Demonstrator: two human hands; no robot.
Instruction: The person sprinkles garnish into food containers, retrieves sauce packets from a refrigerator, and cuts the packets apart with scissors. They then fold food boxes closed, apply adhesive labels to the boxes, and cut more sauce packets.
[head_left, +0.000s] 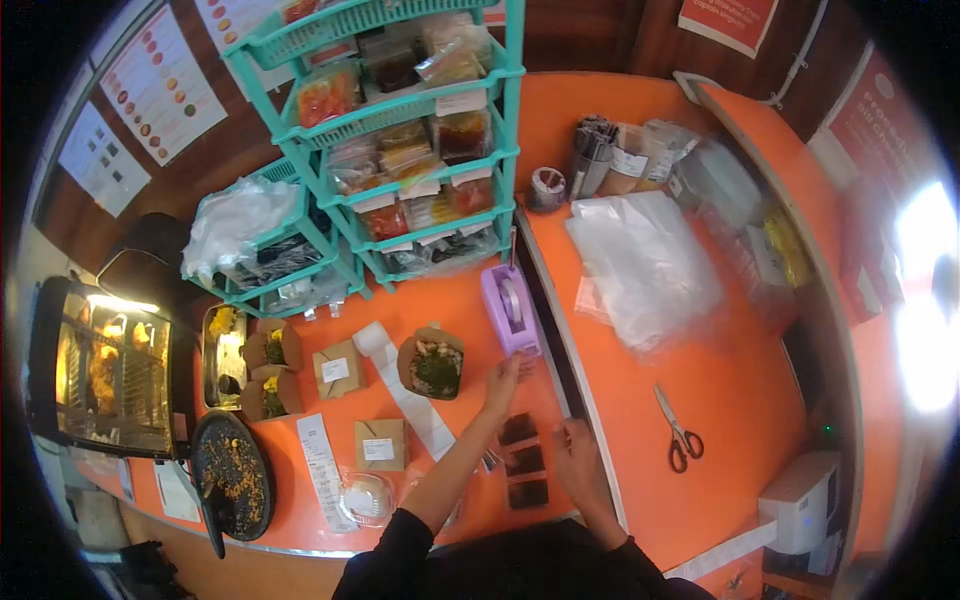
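Observation:
My left hand [510,382] reaches to the front end of a purple tape dispenser [508,305], its fingers drawn together there; any tape between them is too small to make out. Lower right, my right hand [576,452] hangs with curled fingers beside several small dark packets [526,460] lying in a column. Whatever it may hold is hidden. Left of the dispenser stands an open kraft box [437,362] with green-topped food. A long white paper strip [408,395] runs beside that box.
Closed labelled boxes [380,444], a receipt [320,470], a clear plastic tub [366,498] and a dark pan [232,475] lie leftward. Green racks [420,190] rise behind. Past a raised divider [570,360] are scissors [678,430], plastic bags [645,265] and a label printer [800,500].

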